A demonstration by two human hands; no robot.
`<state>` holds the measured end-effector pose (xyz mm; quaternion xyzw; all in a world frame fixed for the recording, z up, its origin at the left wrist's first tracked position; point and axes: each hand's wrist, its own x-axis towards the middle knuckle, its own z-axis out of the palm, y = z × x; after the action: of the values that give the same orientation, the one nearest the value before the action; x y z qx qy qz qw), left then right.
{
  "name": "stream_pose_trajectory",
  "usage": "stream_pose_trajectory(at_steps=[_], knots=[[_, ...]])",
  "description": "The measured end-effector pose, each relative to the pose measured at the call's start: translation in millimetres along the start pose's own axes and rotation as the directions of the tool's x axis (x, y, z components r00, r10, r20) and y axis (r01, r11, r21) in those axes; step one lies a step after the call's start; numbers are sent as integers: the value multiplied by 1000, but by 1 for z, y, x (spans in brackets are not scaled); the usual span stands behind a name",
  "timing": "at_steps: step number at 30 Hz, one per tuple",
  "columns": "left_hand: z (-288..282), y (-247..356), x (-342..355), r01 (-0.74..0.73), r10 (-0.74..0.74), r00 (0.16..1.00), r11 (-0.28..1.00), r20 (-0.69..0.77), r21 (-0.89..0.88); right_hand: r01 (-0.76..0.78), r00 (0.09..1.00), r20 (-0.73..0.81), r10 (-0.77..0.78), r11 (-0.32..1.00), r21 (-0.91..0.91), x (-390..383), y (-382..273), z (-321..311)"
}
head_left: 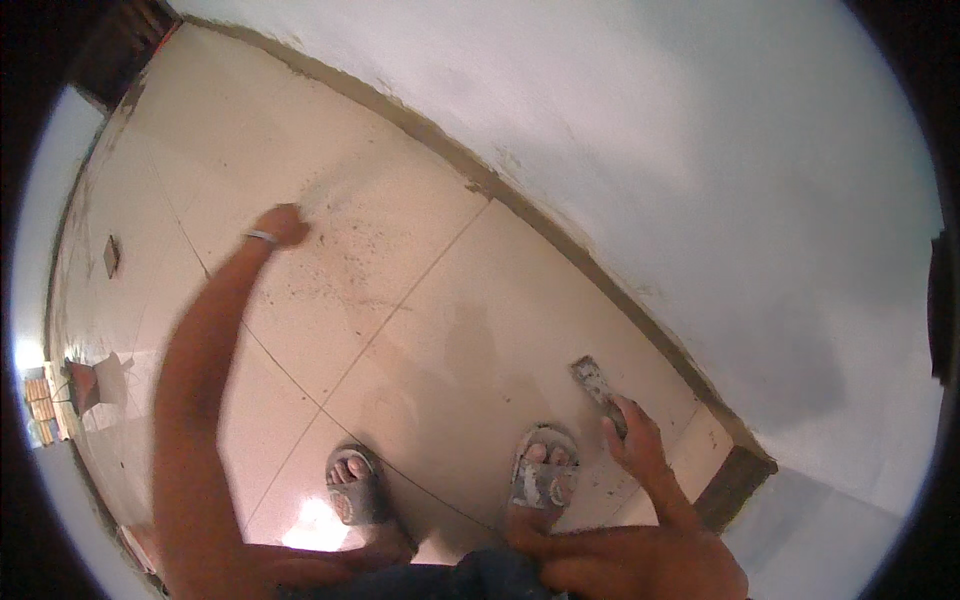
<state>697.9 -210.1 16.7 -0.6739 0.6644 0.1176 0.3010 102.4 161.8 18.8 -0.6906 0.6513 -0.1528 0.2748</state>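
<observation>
Scraper (pixel 592 380), pinched in your right grip (pixel 637 440) near your right sandal (pixel 541 487), should be angled low to spare the tiled floor (pixel 450 290), while your left grip (pixel 287 226), too blurred to tell its state, is beside loose debris (pixel 345 262).

The tiles (pixel 450 300) are dark-speckled beige, the scraper (pixel 591 377) mottled grey, the wall (pixel 650 130) whitish.

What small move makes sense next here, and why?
Probably a short sweep of the left hand over the dark crumbs: they lie scattered on the tiled floor close beside it, while the right hand holds the scraper well away. Whether the left hand grips anything is too blurred to tell.
</observation>
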Motion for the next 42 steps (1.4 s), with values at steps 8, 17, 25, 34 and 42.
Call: stream_pose_trajectory(at_steps=[8,17,25,34,42], knots=[[-68,-292,-174,-223,262,609,962,-749,155,90,984,173,-50,969,-228,142,-65,19],[84,-229,-320,-264,-330,879,266,-344,-927,-211,945,238,225,974,-86,243,-161,84],[141,-163,-308,-63,-167,986,-284,-16,-957,-334,935,-55,349,924,188,271,-170,118],[50,-91,-271,0,92,996,-126,-12,-992,-580,738,406,539,200,790,292,-186,122],[-26,-10,-226,-66,362,925,446,112,-893,-618,744,620,249,-95,780,316,-139,125]])
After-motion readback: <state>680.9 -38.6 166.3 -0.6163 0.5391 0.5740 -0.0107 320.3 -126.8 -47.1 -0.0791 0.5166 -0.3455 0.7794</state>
